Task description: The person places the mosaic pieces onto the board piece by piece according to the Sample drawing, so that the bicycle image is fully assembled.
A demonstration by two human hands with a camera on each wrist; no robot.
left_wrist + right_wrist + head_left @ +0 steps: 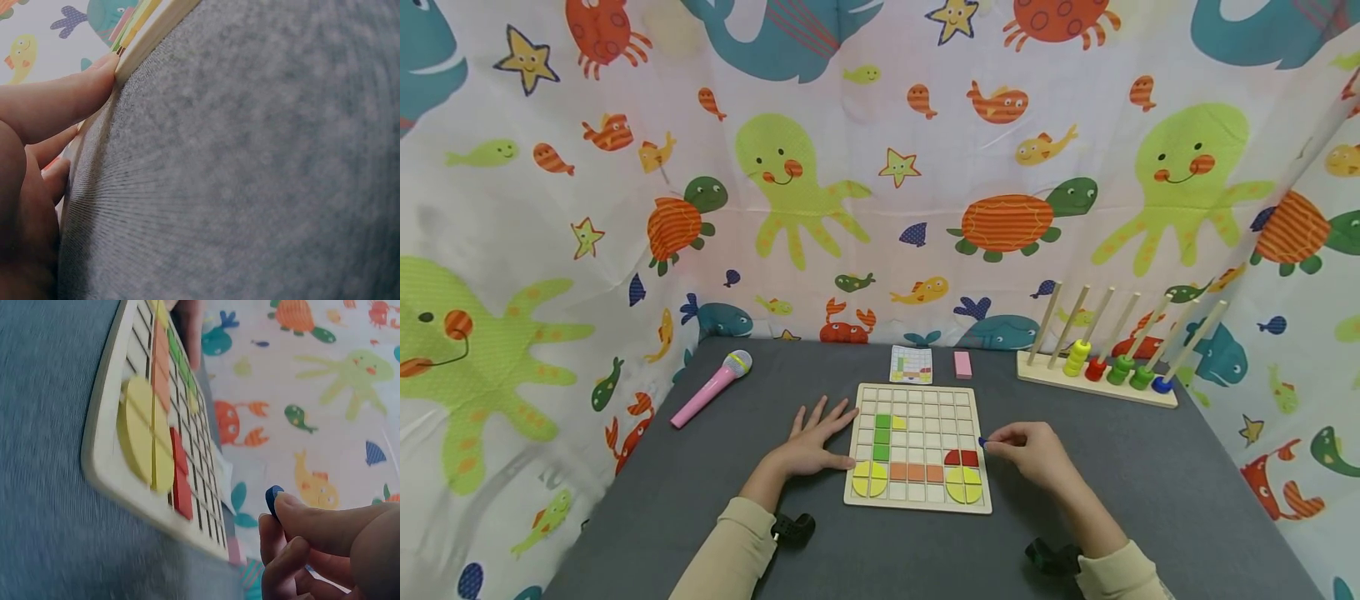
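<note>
A wooden grid board lies on the dark cloth. Green squares, orange squares, red pieces and a small yellow piece sit in its cells. Yellow quarter pieces form a left disc and a right disc. With fingers spread, my left hand touches the board's left edge; the left wrist view shows its thumb against the rim. My right hand pinches a small blue piece between thumb and finger, just off the board's right edge.
Behind the board lie a printed pattern card and a pink block. A pink toy microphone is at the back left. The wooden peg rack with coloured rings stands back right. A sea-animal curtain closes off the back and sides.
</note>
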